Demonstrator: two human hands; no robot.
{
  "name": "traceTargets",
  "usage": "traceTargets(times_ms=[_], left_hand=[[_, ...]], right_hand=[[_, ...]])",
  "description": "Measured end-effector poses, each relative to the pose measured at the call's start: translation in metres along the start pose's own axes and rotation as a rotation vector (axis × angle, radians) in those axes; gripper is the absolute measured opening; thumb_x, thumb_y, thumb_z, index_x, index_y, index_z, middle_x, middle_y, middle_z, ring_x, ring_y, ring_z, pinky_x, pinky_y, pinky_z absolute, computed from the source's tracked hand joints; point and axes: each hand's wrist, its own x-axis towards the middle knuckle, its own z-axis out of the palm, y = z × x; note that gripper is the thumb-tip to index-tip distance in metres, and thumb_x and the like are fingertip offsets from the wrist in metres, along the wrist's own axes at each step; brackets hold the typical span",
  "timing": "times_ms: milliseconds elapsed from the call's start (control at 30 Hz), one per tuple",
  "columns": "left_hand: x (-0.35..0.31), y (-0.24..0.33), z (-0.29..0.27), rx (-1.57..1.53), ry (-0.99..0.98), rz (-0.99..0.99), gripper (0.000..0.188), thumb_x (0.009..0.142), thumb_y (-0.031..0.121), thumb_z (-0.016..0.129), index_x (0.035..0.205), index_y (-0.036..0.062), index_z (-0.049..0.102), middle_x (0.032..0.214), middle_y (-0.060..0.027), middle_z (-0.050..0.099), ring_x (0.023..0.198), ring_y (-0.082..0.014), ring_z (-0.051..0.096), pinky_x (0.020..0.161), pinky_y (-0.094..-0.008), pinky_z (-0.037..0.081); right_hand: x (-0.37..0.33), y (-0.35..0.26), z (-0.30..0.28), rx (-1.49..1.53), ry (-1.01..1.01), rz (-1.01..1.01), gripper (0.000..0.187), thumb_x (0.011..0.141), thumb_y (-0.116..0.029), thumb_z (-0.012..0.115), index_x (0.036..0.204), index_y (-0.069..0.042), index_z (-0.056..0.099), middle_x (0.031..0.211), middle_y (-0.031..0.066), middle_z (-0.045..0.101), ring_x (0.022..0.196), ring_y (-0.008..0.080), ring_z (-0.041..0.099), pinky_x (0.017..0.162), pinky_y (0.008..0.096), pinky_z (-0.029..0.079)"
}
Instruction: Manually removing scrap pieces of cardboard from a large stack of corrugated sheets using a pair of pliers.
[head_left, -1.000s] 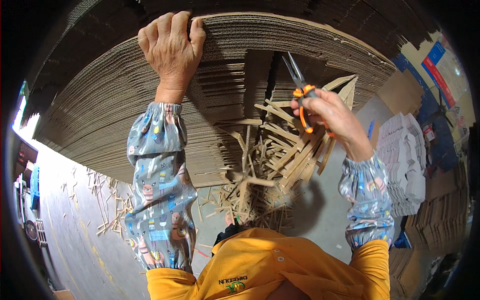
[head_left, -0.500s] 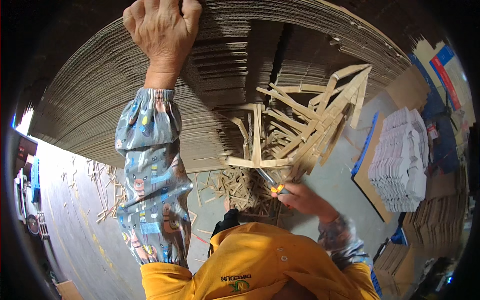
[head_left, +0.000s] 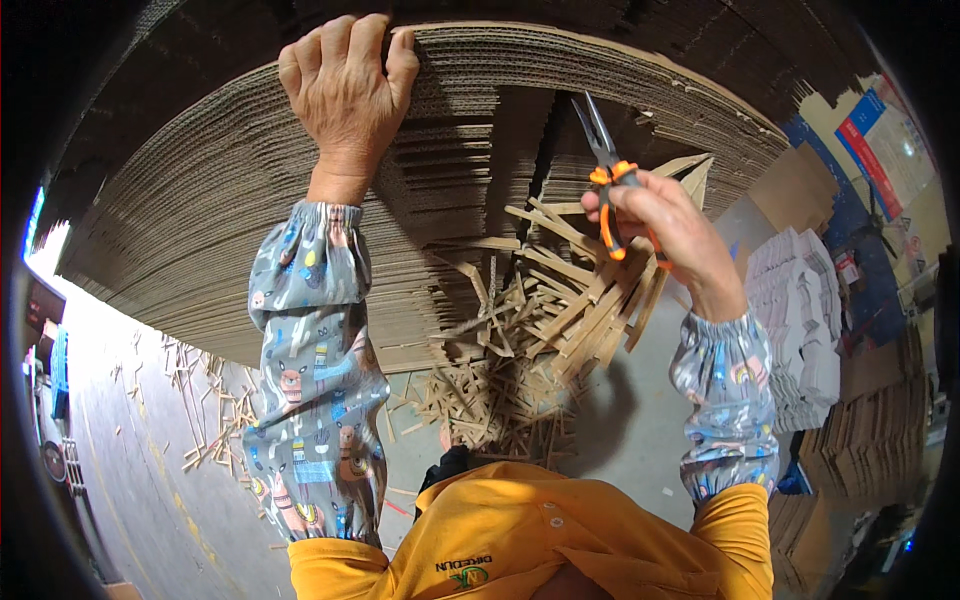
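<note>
A tall stack of brown corrugated cardboard sheets (head_left: 250, 190) spans the upper part of the head view, its layered edges facing me. My left hand (head_left: 352, 95) lies on the stack's top, fingers curled over it and knuckles up. Raised in front of the stack's right part, my right hand (head_left: 665, 220) grips long-nose pliers (head_left: 608, 185) with orange and black handles. Their jaws point up and away from me, slightly parted, with nothing between them. Below the pliers, a tangle of narrow cardboard strips (head_left: 590, 290) sticks out from a recess in the stack.
Loose cardboard scraps (head_left: 490, 400) are heaped on the grey floor (head_left: 630, 430) below the stack. More strips (head_left: 215, 400) are scattered at the left. On the right stand a pile of white sheets (head_left: 795, 320) and brown cardboard piles (head_left: 870, 430).
My right hand has lifted the pliers from low among the strips to the stack's upper part. The strip that lay across the pliers' tips is gone from there. My left hand stays on the stack.
</note>
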Motion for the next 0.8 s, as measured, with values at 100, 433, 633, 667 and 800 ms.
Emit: traceTargets(times_ms=[100,433,633,667,800], left_hand=[[0.0,0.005,0.004,-0.011,0.014,-0.001,0.03,0.093,0.041,0.05,0.102,0.0157,0.064,0.1,0.0002,0.06,0.097,-0.0192,0.052,0.091,-0.0367,0.034],[0.01,-0.002,-0.005,-0.035,0.027,0.033,0.025,0.089,0.033,0.053,0.098,0.0112,0.061,0.096,-0.0058,0.056,0.094,-0.0255,0.049,0.09,-0.0398,0.034],[0.0,-0.008,0.004,0.007,0.096,0.023,0.026,0.088,0.04,0.055,0.094,0.0166,0.065,0.094,0.002,0.059,0.093,-0.0177,0.052,0.089,-0.0366,0.033],[0.002,-0.009,0.003,0.005,0.103,0.025,0.026,0.088,0.04,0.055,0.094,0.0166,0.065,0.094,0.002,0.059,0.093,-0.0177,0.052,0.089,-0.0366,0.033],[0.002,-0.005,-0.001,-0.011,0.061,0.032,0.027,0.089,0.04,0.055,0.095,0.0159,0.065,0.094,0.0014,0.059,0.093,-0.0179,0.051,0.089,-0.0359,0.034]], right_hand=[[0.008,-0.008,0.002,0.064,-0.008,-0.03,0.023,0.092,-0.022,0.05,0.098,-0.001,0.056,0.088,0.0059,0.064,0.072,0.0092,0.061,0.064,0.0233,0.052],[-0.101,0.179,0.06,-0.006,0.026,0.449,0.015,0.092,-0.014,0.051,0.099,-0.002,0.058,0.074,0.0031,0.058,0.067,0.0111,0.055,0.06,0.0256,0.045],[-0.103,0.122,0.047,-0.034,-0.402,0.075,0.026,0.091,-0.025,0.059,0.104,-0.003,0.058,0.086,0.0056,0.058,0.079,0.0123,0.055,0.071,0.0282,0.045],[-0.093,0.096,0.037,0.061,-0.418,0.131,0.027,0.091,-0.025,0.059,0.107,-0.004,0.059,0.086,0.0039,0.058,0.08,0.0107,0.055,0.072,0.0273,0.045],[-0.054,0.05,0.017,0.197,-0.304,0.048,0.029,0.09,-0.02,0.057,0.112,-0.001,0.059,0.093,0.0034,0.061,0.08,0.0075,0.055,0.067,0.0232,0.047]])
